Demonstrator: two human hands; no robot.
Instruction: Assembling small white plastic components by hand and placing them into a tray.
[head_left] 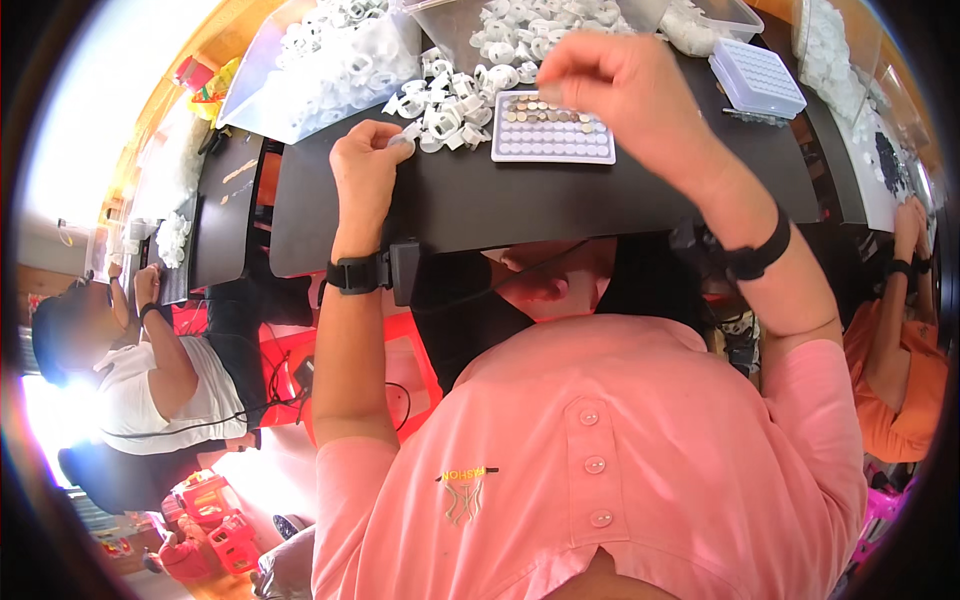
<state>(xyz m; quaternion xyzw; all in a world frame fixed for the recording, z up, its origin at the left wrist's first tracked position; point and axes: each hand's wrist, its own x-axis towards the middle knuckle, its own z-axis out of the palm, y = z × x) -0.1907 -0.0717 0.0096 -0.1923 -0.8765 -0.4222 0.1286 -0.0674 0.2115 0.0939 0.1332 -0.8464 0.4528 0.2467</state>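
My left hand (366, 165) is closed in a pinch on a small white plastic ring (402, 141), at the left edge of a loose pile of similar white plastic rings (455, 112). Over the far side of a white tray (555, 152) hovers my right hand (622, 88), its thumb and fingers pressed together. What those fingertips hold, if anything, I cannot make out. Rows of round pockets fill the tray. Small silver and gold-coloured round discs (545, 114) lie in its far rows, and part of these rows is hidden behind my right hand.
Behind the pile stand a clear bin (262, 100) and a second bin (440, 22), both holding white rings. Stacked white trays (757, 78) sit at the table's far right. Co-workers sit at the left (170, 370) and right (895, 350). A cable hangs below the table.
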